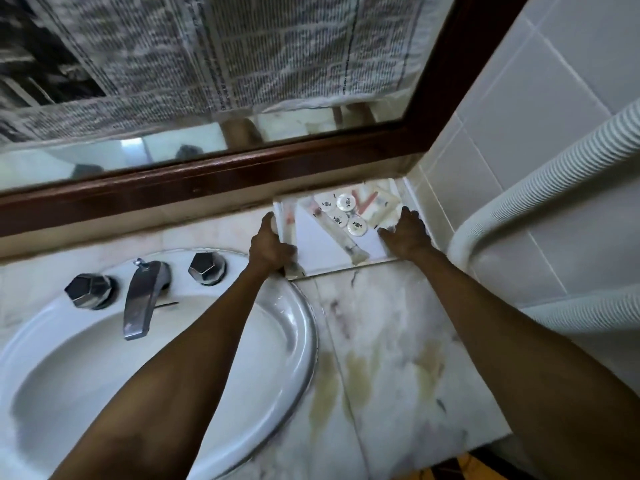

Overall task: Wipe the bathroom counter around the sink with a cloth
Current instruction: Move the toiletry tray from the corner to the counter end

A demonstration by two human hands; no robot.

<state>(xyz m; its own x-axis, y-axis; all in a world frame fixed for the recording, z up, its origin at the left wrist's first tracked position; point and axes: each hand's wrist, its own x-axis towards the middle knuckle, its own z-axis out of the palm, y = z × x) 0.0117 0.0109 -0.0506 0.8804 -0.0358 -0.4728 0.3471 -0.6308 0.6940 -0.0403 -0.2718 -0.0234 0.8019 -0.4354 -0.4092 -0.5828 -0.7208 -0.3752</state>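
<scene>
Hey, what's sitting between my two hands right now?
In the head view, a white tray of small toiletries lies between the left hand and right hand: round white packets and sachets. Each hand grips one side.

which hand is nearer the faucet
Left. The left hand grips the tray's left edge, just right of the sink and its faucet. The right hand holds the tray's right edge by the tiled wall, farther away.
</scene>
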